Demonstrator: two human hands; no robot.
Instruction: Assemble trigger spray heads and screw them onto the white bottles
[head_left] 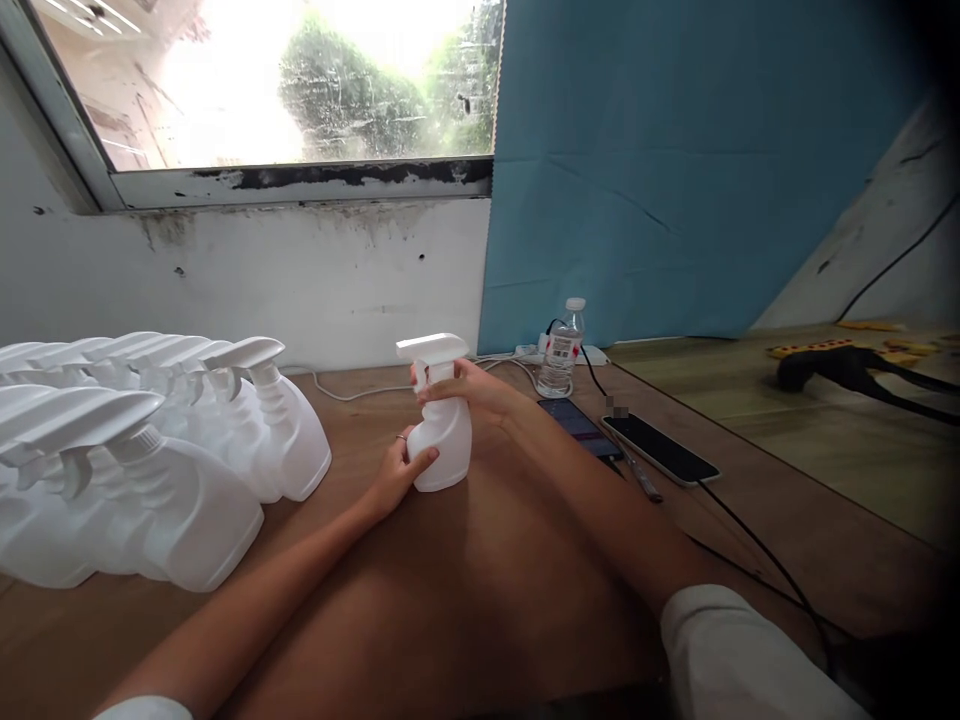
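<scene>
Head: hands (397,474) (478,390) on spray bottle (448,448)

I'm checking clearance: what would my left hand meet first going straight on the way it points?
Your left hand would first meet the spray bottle, which it holds by the lower part; depth beyond is unclear.

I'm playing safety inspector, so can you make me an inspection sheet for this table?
Surface: brown table, things on both sides.
Things in use: held spray bottle, roughly upright; white spray bottles in rows at left.
Clutter: water bottle, left phone, right phone, slim tool, kind unclear.
Grips: left grip on the held bottle's lower body; right grip around its neck.
Cables: black cable from the right phone; white cable near the wall.
Surroundings: window, marked wall, blue sheet.
</scene>
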